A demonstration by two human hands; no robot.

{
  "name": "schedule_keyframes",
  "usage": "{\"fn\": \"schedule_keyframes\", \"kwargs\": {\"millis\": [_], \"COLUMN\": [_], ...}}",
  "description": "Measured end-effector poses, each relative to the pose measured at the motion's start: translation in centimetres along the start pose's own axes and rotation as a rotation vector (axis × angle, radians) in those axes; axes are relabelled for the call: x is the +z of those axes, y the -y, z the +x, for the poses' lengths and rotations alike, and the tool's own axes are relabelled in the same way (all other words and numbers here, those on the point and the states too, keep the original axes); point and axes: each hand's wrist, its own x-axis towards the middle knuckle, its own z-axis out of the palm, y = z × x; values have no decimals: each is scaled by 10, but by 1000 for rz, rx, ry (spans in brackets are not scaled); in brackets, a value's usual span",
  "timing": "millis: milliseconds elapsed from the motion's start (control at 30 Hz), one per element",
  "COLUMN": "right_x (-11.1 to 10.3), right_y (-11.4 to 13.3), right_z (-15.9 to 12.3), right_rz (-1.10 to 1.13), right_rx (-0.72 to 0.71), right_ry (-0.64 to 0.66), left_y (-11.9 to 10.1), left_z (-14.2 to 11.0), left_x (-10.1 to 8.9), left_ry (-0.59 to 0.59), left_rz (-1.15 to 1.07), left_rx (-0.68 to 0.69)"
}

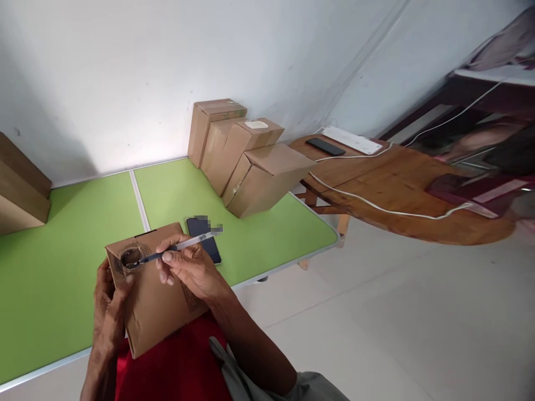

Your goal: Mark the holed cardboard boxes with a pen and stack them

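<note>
A brown cardboard box (161, 303) is tilted toward me at the front edge of the green table. My left hand (109, 309) grips its left side, thumb on the upper face. Near that thumb is a round hole (131, 256) in the cardboard, ringed with dark scribbled lines. In my right hand (188, 264) a pen (186, 243) is pinched between thumb and fingers, its dark tip at the hole's edge. A dark smartphone (212, 249) lies on the table just beyond my right hand, partly covered by the pen and hand.
Several cardboard boxes (267, 172) stand against the wall at the green table's (167, 192) far right; another box (23, 192) is at the left. A wooden table (376, 184) on the right bears a black phone (326, 146), a white power strip (351, 140) and a cable. Another person's arm shows beyond.
</note>
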Motion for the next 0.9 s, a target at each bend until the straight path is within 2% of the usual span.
{"fn": "schedule_keyframes", "kwargs": {"millis": [167,267,433,733,900], "right_x": [4,7,6,6,1], "right_y": [-13,-20,-25,-17,-17], "right_z": [-8,-12,-14,-20,-25], "right_rz": [-173,-302,-341,-405,-428], "right_rx": [-114,-150,-164,-111,-59], "right_ry": [-65,-103,-170,-130,-218], "left_y": [-3,-4,2,6,6], "left_z": [-10,-12,-12,-12,-10], "left_x": [7,10,12,10,7], "left_ry": [-16,18,67,53,6], "left_rz": [76,106,82,70,65], "left_rx": [11,-22,-5,-31,-17]}}
